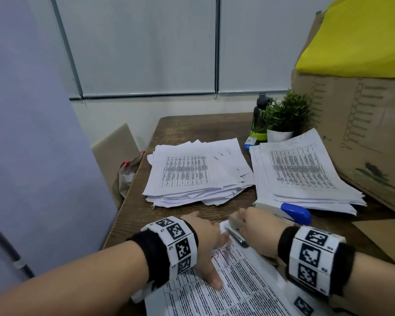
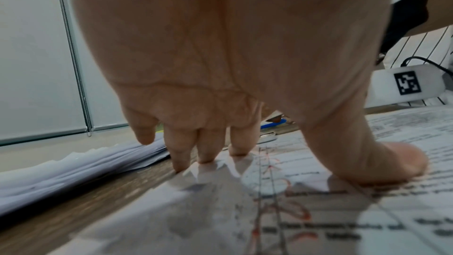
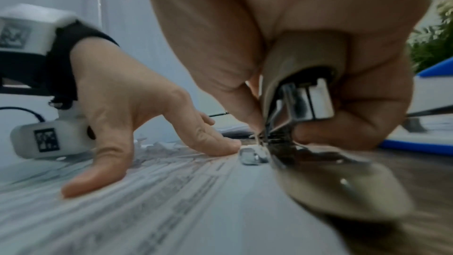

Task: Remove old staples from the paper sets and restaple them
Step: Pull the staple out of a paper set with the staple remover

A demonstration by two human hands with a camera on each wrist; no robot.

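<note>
On paper set [image 1: 228, 288], stapler [image 3: 301, 104] gripped.

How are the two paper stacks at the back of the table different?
The left stack is messy, with sheets fanned and skewed; the right stack is squarer. A blue-and-white stapler lies at the right stack's near edge, none at the left. Both carry printed tables and lie flat on the table.

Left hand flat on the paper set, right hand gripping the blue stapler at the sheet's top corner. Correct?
Not quite. The right hand holds a beige stapler at the corner of the paper set, as the right wrist view shows. The blue stapler lies untouched on the table beyond it in the head view. The left hand does press flat on the paper.
</note>
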